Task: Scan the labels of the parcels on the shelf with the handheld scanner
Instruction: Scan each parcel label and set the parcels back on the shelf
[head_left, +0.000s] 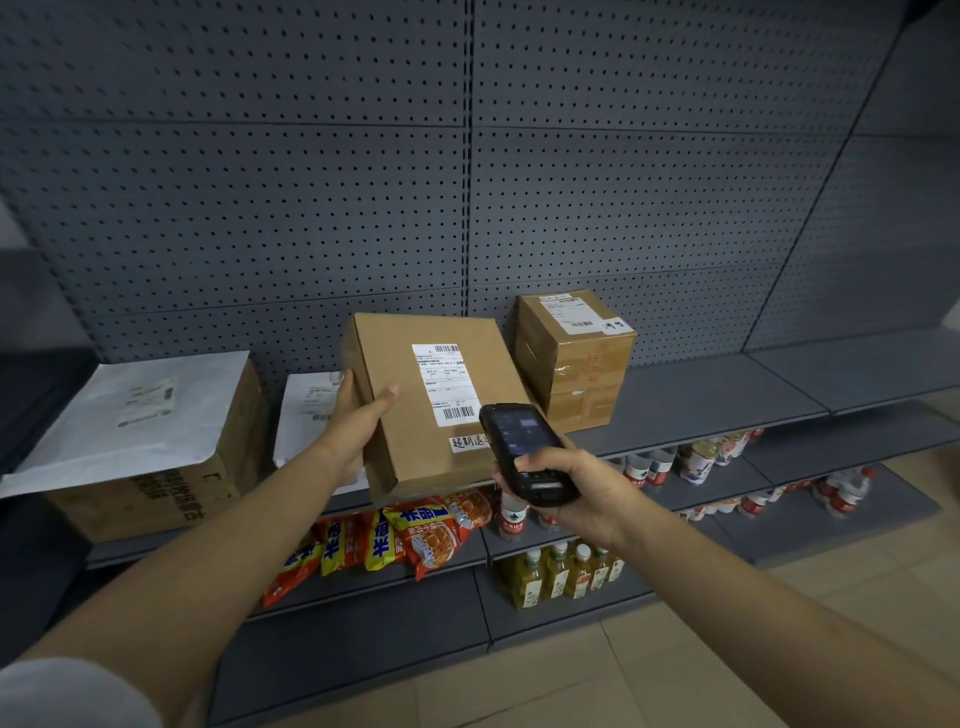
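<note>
- ok so I'm mid-scan on the flat cardboard parcel (436, 400) in the middle of the frame. My left hand (358, 410) has it by its left edge, thumb on the top face and the other fingers (347, 387) wrapped round the side, and the box is tipped up so the face points at me.
- its white shipping label (444, 383) is fully in view, one barcode at the top and one at the bottom (458, 413). There's also a small handwritten sticker (469, 442) just below it.
- my right hand (571, 491) is closed round the handheld scanner (524, 452), lower centre-right, thumb resting on the keypad. The scanner's top end sits just beside the lower barcode and overlaps the box's lower right corner from this angle. The screen is lit, but I can't read whether a scan registered.
- so my read: this one's at the aim-and-trigger stage. Next move needs the scanner nose pointed squarely at a barcode with the box held steady, then the box goes back on the shelf (701, 400).
- still looks like more to do: a taped cube box (574, 358) right of centre with its label on top, a white mailer (311, 415) half hidden behind my left wrist, and another white mailer (135, 410) lying on a big carton (156, 499) at the left.
- the snack bags (379, 540) and bottles (561, 571) on the lower shelves aren't parcels, so I'm ignoring them.
</note>
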